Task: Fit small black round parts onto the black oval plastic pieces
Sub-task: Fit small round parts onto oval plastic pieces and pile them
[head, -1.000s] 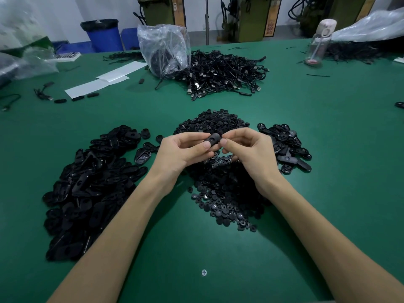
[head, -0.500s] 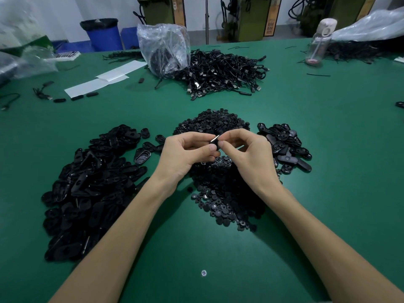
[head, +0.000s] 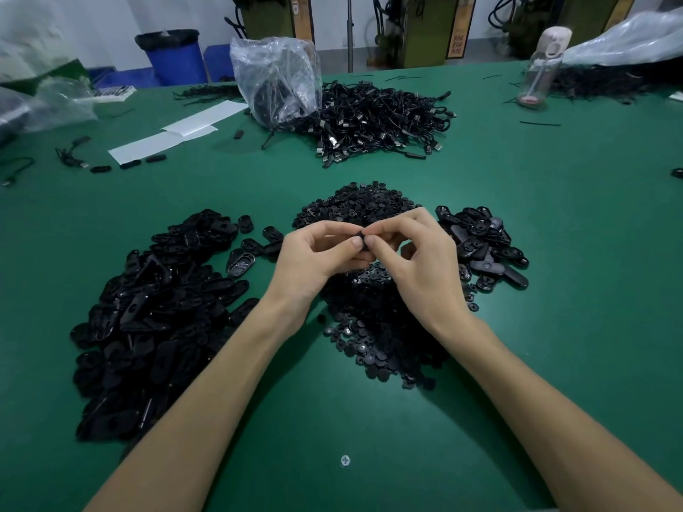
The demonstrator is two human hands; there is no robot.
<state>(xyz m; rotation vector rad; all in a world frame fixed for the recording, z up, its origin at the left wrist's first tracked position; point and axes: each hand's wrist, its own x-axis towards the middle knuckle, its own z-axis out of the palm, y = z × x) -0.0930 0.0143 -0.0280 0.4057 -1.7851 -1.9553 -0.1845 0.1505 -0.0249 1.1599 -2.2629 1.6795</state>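
Observation:
My left hand [head: 318,253] and my right hand [head: 417,256] meet above the middle pile, fingertips together. Between them they pinch a small black oval piece [head: 360,239], mostly hidden by the fingers; whether a round part sits on it cannot be seen. Below and behind the hands lies a heap of small black round parts [head: 373,327]. A large pile of black oval pieces [head: 155,312] lies to the left. A smaller group of oval pieces [head: 484,245] lies to the right of my right hand.
A tangle of black cables [head: 373,120] and a clear plastic bag [head: 277,75] sit at the back centre. White paper sheets [head: 173,134] lie back left. A clear water bottle [head: 539,68] stands back right. A screw head [head: 345,460] marks the green table [head: 573,216] near me.
The oval piece lay flat and visible between the fingertips a second ago; the fingers have since closed in over it, and both hands have shifted slightly.

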